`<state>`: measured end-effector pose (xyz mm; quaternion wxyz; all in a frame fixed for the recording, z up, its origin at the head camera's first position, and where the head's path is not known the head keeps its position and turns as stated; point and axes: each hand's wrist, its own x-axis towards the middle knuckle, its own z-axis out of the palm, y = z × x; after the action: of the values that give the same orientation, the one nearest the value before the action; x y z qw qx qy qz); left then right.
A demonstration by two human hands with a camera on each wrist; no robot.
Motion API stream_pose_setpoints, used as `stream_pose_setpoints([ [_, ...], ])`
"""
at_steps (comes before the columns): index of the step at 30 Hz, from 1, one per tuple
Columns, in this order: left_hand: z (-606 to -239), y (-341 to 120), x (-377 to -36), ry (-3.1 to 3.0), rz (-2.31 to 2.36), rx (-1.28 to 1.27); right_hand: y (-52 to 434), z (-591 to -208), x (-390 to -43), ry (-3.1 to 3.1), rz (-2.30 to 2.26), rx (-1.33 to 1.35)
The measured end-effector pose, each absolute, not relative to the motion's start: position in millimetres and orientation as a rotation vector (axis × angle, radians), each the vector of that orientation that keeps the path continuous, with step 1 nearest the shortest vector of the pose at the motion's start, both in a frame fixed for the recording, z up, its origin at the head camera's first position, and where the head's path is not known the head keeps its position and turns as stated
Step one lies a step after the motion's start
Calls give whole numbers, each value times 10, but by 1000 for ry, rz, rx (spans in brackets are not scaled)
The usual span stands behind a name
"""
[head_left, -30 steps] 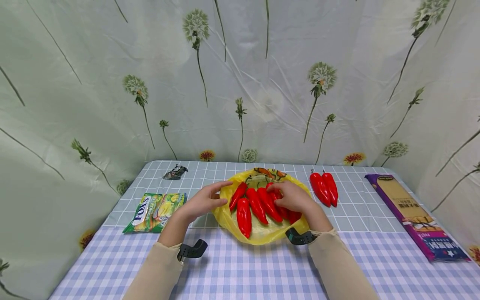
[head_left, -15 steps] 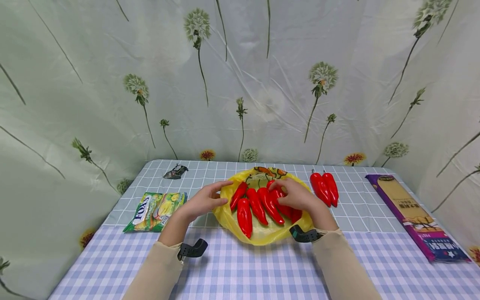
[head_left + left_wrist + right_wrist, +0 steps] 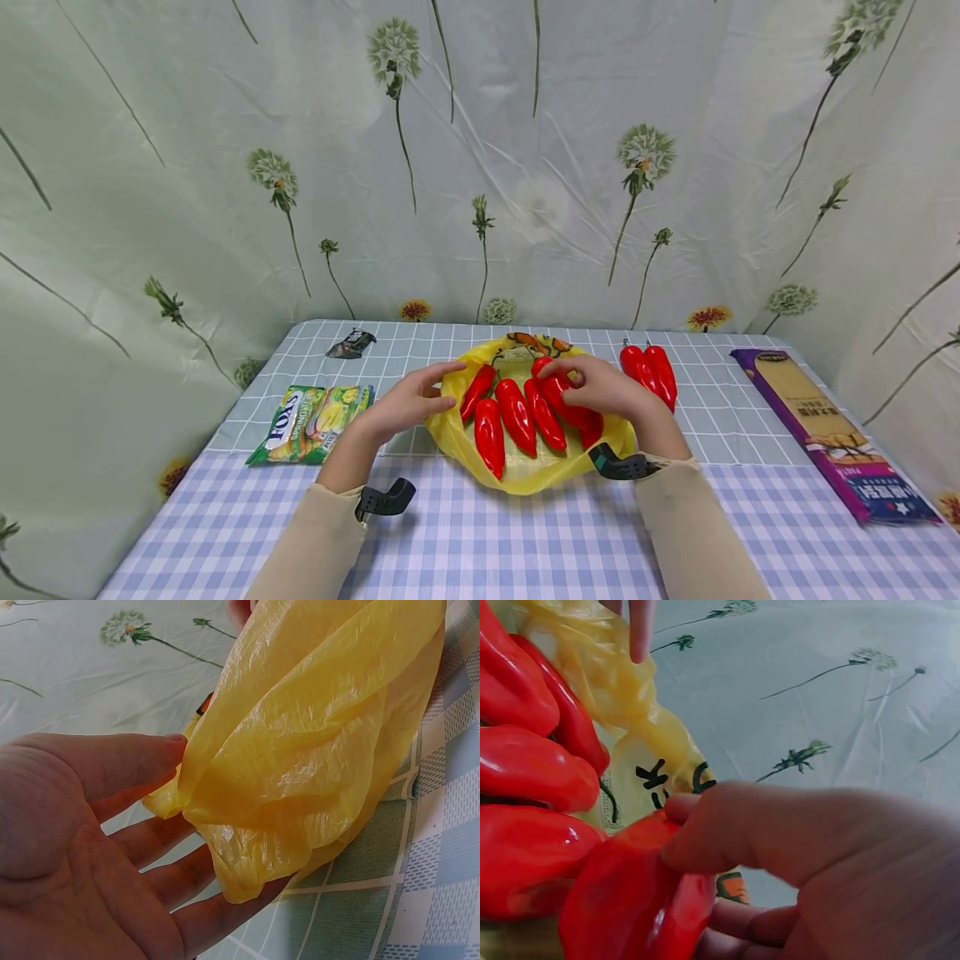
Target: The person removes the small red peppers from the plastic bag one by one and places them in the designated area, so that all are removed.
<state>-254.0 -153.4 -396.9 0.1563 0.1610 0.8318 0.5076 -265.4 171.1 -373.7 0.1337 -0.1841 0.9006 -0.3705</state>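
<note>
Apparently arranging, your right hand (image 3: 603, 390) pinches a pepper (image 3: 615, 896) in the bag (image 3: 307, 761) your relaxed left hand (image 3: 405, 404) touches, gentle release likely needed next.

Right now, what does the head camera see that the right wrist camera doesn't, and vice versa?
Only the head view shows the green packet, black packet and purple packet. Only the right wrist view shows legible black letters on the yellow bag. Both show that bag, red peppers inside it, and the right hand pinching one.

Gap between loose red peppers (image 3: 662, 375) and purple packet (image 3: 832, 433); yellow bag (image 3: 447, 431) blocks low passage left of peppers.
</note>
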Motion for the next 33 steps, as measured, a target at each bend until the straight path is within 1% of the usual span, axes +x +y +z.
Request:
stream_pose_setpoints([
  [13, -3963, -1518, -2546, 2380, 1450, 452, 1857, -3603, -2604, 2653, -1140, -547],
  [29, -3964, -1513, -2545, 2384, 1457, 413, 2116, -3505, -2578, 2732, -1242, -466],
  [33, -3973, -1511, -2540, 2384, 1455, 417, 2173, -3488, -2568, 2721, -1282, -398],
])
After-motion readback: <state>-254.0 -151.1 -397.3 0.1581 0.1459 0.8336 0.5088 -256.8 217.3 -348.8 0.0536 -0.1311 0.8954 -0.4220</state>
